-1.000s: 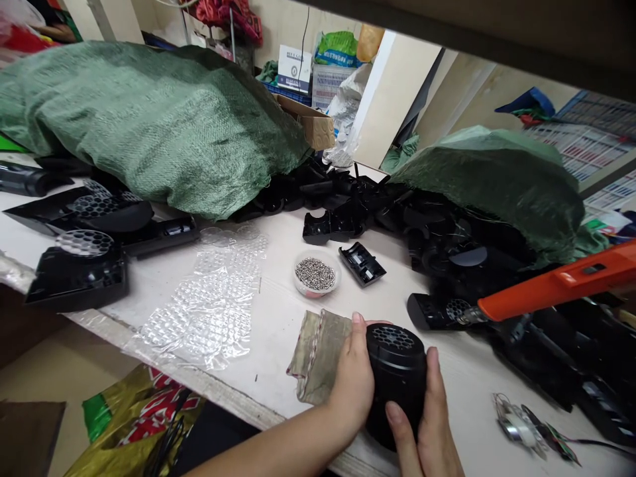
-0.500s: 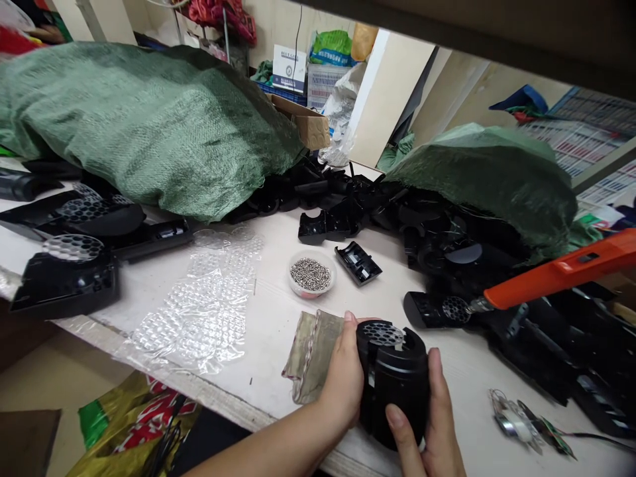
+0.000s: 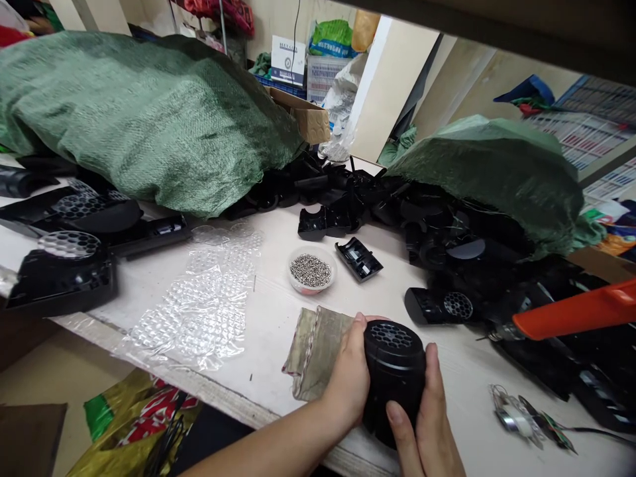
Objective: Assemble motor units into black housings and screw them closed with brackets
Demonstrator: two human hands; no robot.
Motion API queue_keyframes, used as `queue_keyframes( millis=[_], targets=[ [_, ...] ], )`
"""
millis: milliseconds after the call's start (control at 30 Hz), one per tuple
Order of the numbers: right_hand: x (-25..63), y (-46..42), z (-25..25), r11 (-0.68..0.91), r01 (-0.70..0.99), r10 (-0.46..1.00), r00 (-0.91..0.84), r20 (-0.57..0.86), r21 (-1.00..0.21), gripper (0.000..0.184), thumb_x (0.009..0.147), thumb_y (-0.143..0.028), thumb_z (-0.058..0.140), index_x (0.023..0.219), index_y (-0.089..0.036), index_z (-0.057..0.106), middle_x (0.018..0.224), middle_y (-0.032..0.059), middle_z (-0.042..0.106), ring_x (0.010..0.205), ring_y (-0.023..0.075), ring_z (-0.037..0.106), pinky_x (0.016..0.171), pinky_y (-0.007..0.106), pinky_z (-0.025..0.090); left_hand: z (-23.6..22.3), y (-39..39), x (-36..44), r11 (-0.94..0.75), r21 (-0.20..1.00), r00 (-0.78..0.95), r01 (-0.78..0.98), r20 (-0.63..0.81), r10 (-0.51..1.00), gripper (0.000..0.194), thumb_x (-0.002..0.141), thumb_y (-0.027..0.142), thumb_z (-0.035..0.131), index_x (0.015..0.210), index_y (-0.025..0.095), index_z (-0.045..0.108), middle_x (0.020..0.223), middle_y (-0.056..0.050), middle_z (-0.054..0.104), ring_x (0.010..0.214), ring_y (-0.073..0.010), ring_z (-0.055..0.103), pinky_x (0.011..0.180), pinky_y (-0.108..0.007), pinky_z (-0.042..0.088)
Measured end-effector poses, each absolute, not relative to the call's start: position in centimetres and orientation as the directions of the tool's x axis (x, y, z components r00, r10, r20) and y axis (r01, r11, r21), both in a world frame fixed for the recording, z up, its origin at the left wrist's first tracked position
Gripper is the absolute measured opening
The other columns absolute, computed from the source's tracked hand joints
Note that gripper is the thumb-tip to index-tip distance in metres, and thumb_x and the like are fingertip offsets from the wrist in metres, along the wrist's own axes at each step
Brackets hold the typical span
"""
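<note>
Between my two hands, near the front edge of the table, stands a black rounded plastic housing (image 3: 396, 384) with a honeycomb grille on its top. My left hand (image 3: 348, 377) wraps its left side, fingers mostly hidden behind it. On the right side my right hand (image 3: 432, 424) grips it, with the thumb across the front. A folded khaki cloth (image 3: 318, 354) lies beside my left hand. Farther back are a round tub of small metal screws (image 3: 311, 271) and a loose black plastic part (image 3: 358, 259). A small motor with wires (image 3: 521, 417) lies to the right.
An orange electric screwdriver (image 3: 576, 310) reaches in from the right. Black plastic parts (image 3: 348, 192) are heaped along the back beneath green woven sacks (image 3: 144, 119). Clear bubbled plastic sheeting (image 3: 199, 305) covers part of the left table. More black shells (image 3: 64, 278) sit at far left.
The gap in the housing's top and side no longer shows; it now looks closed all round. The orange screwdriver has swung right and down, away from the grilled part.
</note>
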State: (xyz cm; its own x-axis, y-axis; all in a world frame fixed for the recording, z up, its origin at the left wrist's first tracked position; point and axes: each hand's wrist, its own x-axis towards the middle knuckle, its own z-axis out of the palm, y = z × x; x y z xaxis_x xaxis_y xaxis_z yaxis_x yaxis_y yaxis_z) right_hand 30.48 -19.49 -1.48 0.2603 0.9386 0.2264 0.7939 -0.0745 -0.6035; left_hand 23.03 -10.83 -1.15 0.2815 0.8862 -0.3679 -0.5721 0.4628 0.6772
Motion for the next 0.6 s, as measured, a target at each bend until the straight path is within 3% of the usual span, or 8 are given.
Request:
queue_keyframes(
  millis=[167,433,600],
  targets=[
    [30.5,-19.5,-1.3,-0.112,0.768,0.939,0.288,0.185,-0.63,0.062,0.098,-0.034,0.029,0.149,-0.028,-0.005,0.158,0.0058,0.003,0.143,0.0293,0.013,0.11,0.055,0.028,-0.5,-10.9,23.5,0.488,0.687,0.264,-0.538,-0.413,0.872,0.048,0.09,0.05,0.035,0.093,0.014,0.066,0.094,-0.009,0.072,0.098,-0.0263,0.062,0.092,-0.038,0.043],
    [30.5,-18.9,-0.2,-0.083,0.736,0.961,0.238,0.142,-0.672,0.061,0.098,-0.035,0.029,0.148,-0.034,-0.006,0.158,0.0003,0.002,0.144,0.0252,0.008,0.113,0.053,0.021,0.4,-10.4,23.6,0.541,0.661,0.193,-0.519,-0.527,0.828,0.049,0.09,0.047,0.034,0.093,0.011,0.068,0.091,-0.01,0.073,0.09,-0.0255,0.065,0.089,-0.036,0.044],
    [31.8,-18.5,-1.1,-0.034,0.744,0.97,0.186,0.157,-0.667,0.066,0.096,-0.037,0.035,0.148,-0.033,-0.006,0.158,0.0019,0.002,0.143,0.0282,0.009,0.111,0.054,0.027,-0.1,-10.2,23.7,0.507,0.67,0.174,-0.541,-0.501,0.848,0.05,0.09,0.05,0.036,0.091,0.011,0.067,0.097,-0.012,0.072,0.1,-0.0278,0.063,0.094,-0.038,0.042]
  ],
)
